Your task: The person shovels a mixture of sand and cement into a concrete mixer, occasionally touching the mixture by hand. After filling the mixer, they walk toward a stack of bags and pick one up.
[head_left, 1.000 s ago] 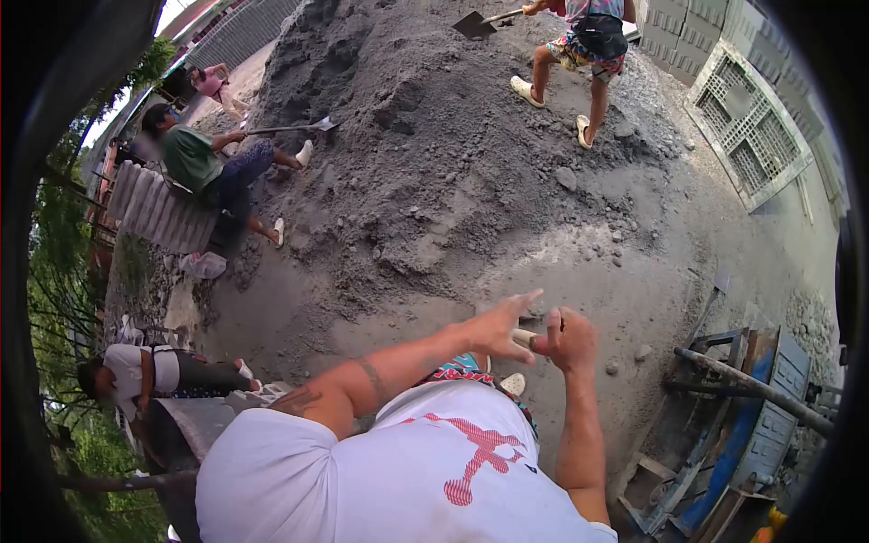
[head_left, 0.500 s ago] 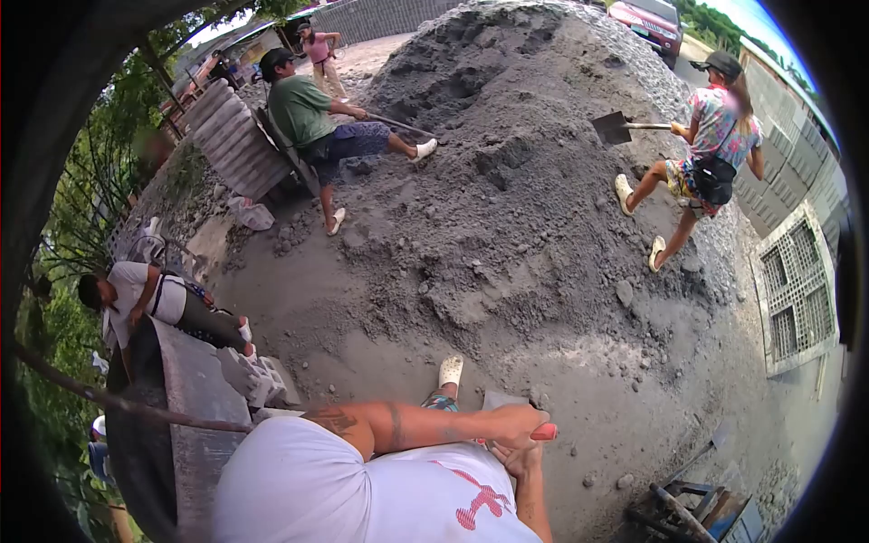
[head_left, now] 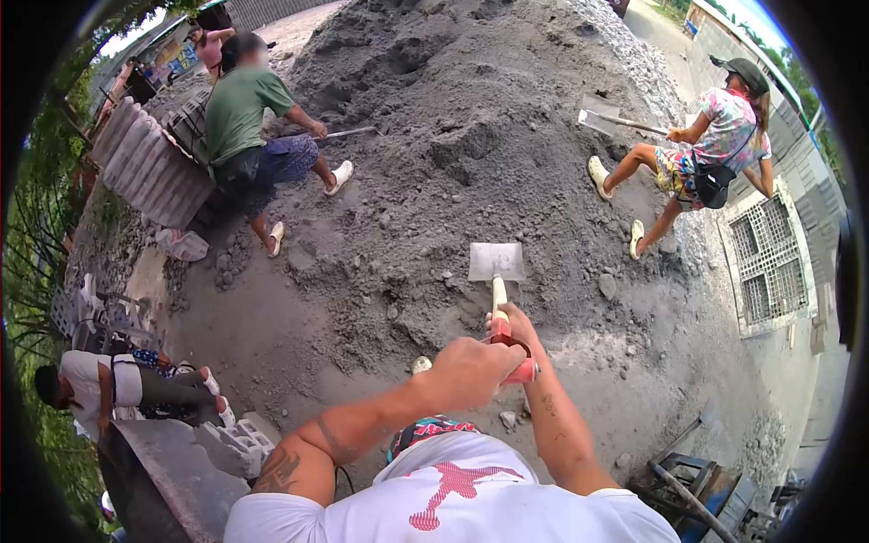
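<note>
A shovel with a pale shaft and a red handle points away from me. Its flat metal blade is at the lower front of the grey sand heap; whether the edge has sunk in cannot be told. My left hand is closed around the red grip at the near end. Farther forward, my right hand wraps the shaft just beyond the red part, its fingers partly hidden. Both arms reach out in front of my white shirt.
A person in green works the heap at left with a long-handled tool. At right, a person in a patterned shirt holds another shovel. Hollow blocks and a metal drum-like container lie near left; a metal frame stands near right.
My shovel has swung from close by my body out to the heap, both arms now extended. The right-hand co-worker's shovel blade has tilted, and my view has shifted.
</note>
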The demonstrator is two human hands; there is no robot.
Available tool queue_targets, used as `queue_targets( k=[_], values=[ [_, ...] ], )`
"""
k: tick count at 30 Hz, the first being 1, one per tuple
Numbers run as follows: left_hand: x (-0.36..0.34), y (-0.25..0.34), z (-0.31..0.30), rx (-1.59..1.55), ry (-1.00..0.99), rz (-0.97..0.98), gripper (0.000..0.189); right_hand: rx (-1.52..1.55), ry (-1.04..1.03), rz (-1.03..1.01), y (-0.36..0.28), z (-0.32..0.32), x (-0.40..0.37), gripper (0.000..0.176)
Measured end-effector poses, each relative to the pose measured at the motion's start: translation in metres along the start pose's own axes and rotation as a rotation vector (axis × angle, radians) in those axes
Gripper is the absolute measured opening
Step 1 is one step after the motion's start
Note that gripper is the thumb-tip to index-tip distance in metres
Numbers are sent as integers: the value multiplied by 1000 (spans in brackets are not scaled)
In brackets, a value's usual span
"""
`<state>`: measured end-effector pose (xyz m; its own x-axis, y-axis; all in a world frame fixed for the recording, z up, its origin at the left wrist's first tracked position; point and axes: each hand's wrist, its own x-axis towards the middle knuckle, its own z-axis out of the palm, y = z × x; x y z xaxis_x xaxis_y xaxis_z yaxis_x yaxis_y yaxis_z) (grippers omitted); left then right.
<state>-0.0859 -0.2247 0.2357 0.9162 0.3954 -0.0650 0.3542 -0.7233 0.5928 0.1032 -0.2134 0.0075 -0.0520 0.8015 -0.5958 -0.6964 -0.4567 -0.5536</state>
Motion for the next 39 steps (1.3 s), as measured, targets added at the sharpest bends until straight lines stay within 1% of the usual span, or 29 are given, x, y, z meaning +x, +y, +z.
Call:
queue_targets(
  k=[2, 4, 5, 6, 7, 8, 10, 11, 12, 13, 14, 15, 16, 18, 20, 22, 24, 25, 26, 27, 28, 30, 32, 33, 34, 35, 36, 38, 39],
  values=[
    [44, -64, -15, 147, 145, 7, 18, 40, -24, 50, -61, 31, 47, 40],
    [107, -155, -23, 181, 281, 65, 14, -2, 22, -143, -109, 64, 68, 48],
    [143, -212, -26, 196, 279, 14, 13, -146, 156, -209, -123, 73, 79, 50],
    [168, -249, -30, 211, 274, -35, 13, -287, 292, -274, -135, 80, 88, 52],
    [175, -251, -39, 203, 271, -25, 13, -448, 306, -258, -147, 89, 91, 52],
    [187, -249, -47, 205, 290, 27, 14, -457, 318, -259, -152, 97, 91, 52],
    [188, -253, -64, 208, 274, 83, 15, -518, 353, -648, -136, 117, 91, 52],
    [189, -254, -71, 189, 282, 90, 16, -682, 336, -868, -136, 94, 113, 44],
    [195, -257, -77, 167, 301, 94, 18, -692, 341, -862, -147, 98, 119, 44],
    [195, -263, -79, 177, 325, 126, 12, -856, 405, -964, -166, 114, 121, 41],
    [196, -270, -85, 174, 321, 129, 12, -1013, 474, -1062, -184, 136, 120, 37],
    [196, -276, -90, 156, 380, 129, 10, -1018, 412, -972, -199, 175, 112, 30],
    [195, -282, -99, 136, 436, 125, 11, -964, 301, -819, -200, 175, 129, 24],
    [197, -295, -142, 189, 622, 137, 13, -969, 192, -842, -212, 214, 133, 19],
    [202, -331, -175, 279, 672, 115, 9, -977, 20, -1149, -234, 244, 174, 16],
    [219, -373, -224, 370, 770, 68, 10, -997, 23, -1464, -264, 287, 230, 16],
    [256, -445, -234, 269, 636, -71, 13, -1161, 116, -1414, -283, 287, 329, 18],
    [265, -449, -239, 283, 652, -40, 12, -1079, 136, -1369, -289, 288, 332, 20],
    [283, -447, -260, 320, 695, 13, 12, -996, 147, -1367, -311, 298, 334, 21],
    [298, -432, -269, 312, 729, 59, 11, -917, 145, -1345, -327, 291, 328, 22],
    [307, -409, -255, 275, 740, 81, 11, -847, 151, -1278, -329, 268, 309, 23],
    [325, -366, -216, 239, 530, 192, 8, -825, 246, -1164, -321, 219, 247, 26],
    [333, -336, -135, 235, 429, 221, 9, -838, 421, -1130, -277, 148, 210, 29],
    [318, -321, -104, 177, 418, 230, 9, -754, 458, -971, -248, 120, 190, 31],
    [302, -311, -76, 113, 400, 235, 10, -878, 526, -969, -222, 100, 178, 33],
    [287, -314, -49, 101, 419, 211, 9, -820, 529, -833, -204, 107, 162, 34],
    [275, -318, -30, 82, 429, 182, 9, -864, 518, -881, -180, 86, 176, 35],
    [245, -336, -28, 61, 339, 162, 9, -977, 428, -868, -158, 92, 189, 35],
    [235, -350, -31, 55, 349, 162, 10, -1053, 387, -955, -154, 107, 195, 35]
  ],
)
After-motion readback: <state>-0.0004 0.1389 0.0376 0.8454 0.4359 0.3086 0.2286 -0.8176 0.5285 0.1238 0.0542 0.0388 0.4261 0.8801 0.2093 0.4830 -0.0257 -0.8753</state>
